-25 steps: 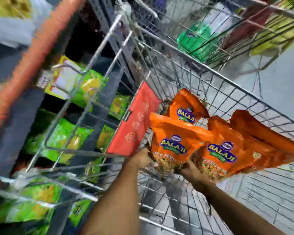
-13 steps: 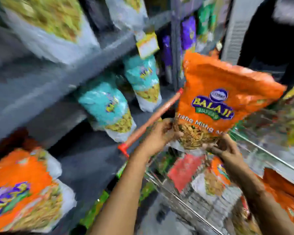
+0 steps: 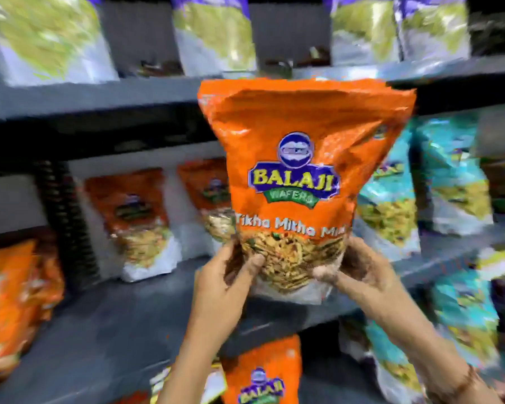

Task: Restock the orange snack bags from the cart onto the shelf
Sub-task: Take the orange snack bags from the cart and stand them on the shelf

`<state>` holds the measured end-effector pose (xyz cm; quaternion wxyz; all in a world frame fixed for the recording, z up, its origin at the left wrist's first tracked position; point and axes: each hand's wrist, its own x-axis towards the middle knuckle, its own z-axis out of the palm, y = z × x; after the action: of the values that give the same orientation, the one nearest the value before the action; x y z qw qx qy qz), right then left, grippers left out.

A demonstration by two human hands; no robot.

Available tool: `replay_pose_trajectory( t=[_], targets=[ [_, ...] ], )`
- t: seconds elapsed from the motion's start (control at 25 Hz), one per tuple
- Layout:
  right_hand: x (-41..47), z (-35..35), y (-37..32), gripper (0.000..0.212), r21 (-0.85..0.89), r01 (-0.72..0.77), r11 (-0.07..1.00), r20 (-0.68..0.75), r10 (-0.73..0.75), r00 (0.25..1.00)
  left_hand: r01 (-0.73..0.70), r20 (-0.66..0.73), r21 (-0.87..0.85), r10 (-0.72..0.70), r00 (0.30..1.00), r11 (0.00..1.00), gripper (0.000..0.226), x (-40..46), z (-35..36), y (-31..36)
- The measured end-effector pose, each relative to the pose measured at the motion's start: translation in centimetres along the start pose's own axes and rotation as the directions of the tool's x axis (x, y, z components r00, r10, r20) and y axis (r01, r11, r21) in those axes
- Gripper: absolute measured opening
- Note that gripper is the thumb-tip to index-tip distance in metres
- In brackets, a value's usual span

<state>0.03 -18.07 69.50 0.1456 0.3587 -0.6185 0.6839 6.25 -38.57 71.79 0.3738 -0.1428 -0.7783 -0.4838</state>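
Obs. 1, far left, 9 o'clock: orange bags at the shelf end (image 3: 15, 304) stand at the frame edge, blurred; print unreadable.

Obs. 2, toward 10 o'clock of centre: two orange bags at the back (image 3: 140, 217) stand upright on the grey shelf (image 3: 105, 325), side by side, the right one partly hidden. Bare shelf surface lies in front of them.

Obs. 3, 12 o'clock, upper tier: purple-topped bags (image 3: 213, 33) in a row with pale green contents (labels too smeared to read).

Obs. 4, centre: the person's left hand (image 3: 225, 284) is closed on the lower left corner of the held orange bag (image 3: 301, 176), thumb across the clear window at the front, fingers behind. The bag is upright, face to the viewer, reading "BALAJI WAFERS" and "Tikha Mitha Mix", raised above the front edge of the grey shelf and not resting on it. At 6 o'clock below, on the next tier down, a lower orange bag (image 3: 263, 371) of the same brand stands.

Obs. 5, right of centre: the right hand (image 3: 359, 272) clasps the lower right corner likewise, thumb on the front.

Obs. 6, 3 o'clock: teal bags (image 3: 449, 182) stand just beside and behind the held bag's right edge.
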Motion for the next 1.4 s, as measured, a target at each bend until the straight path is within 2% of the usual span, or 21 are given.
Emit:
replay_pose_trajectory(
  t=[0.16, 0.36, 0.48, 0.56, 0.68, 0.92, 1.12, 1.4],
  targets=[
    [4.5, 10.1, 1.9, 0.044, 0.014, 0.04, 0.999, 0.274, -0.042, 0.961, 0.099, -0.218, 0.119, -0.072, 0.973, 0.988, 0.033, -2.0, -9.8, -2.7],
    [9.8, 21.6, 4.2, 0.048, 0.107, -0.121, 0.987, 0.53, 0.046, 0.847, 0.275, -0.42, 0.216, -0.165, 0.892, 0.937, 0.02, -1.8, -18.2, -7.4],
    [12.4, 26.6, 6.2, 0.044, 0.11, -0.223, 0.969, 0.611, 0.111, 0.784, 0.368, -0.513, 0.232, -0.208, 0.833, 0.9, 0.048, -0.7, -21.0, -10.6],
    [13.5, 29.2, 8.0, 0.047, 0.089, -0.268, 0.959, 0.622, 0.157, 0.767, 0.459, -0.552, 0.265, -0.257, 0.793, 0.848, 0.059, 0.1, -22.2, -12.5],
    [14.4, 31.6, 10.3, 0.051, 0.074, -0.323, 0.944, 0.641, 0.203, 0.74, 0.548, -0.592, 0.291, -0.303, 0.747, 0.784, 0.043, 0.9, -23.3, -14.6],
    [15.4, 33.1, 12.2, 0.05, 0.071, -0.35, 0.934, 0.661, 0.219, 0.717, 0.602, -0.595, 0.396, -0.305, 0.743, 0.694, 0.044, 1.9, -24.5, -16.6],
    [15.2, 32.7, 12.2, 0.048, 0.059, -0.374, 0.925, 0.667, 0.242, 0.704, 0.564, -0.525, 0.364, -0.336, 0.782, 0.742, 0.045, 1.7, -24.5, -16.9],
    [14.4, 32.1, 12.8, 0.063, 0.084, -0.374, 0.924, 0.571, 0.263, 0.778, 0.554, -0.404, 0.246, -0.435, 0.804, 0.795, 0.047, 1.8, -23.7, -16.8]
  ],
)
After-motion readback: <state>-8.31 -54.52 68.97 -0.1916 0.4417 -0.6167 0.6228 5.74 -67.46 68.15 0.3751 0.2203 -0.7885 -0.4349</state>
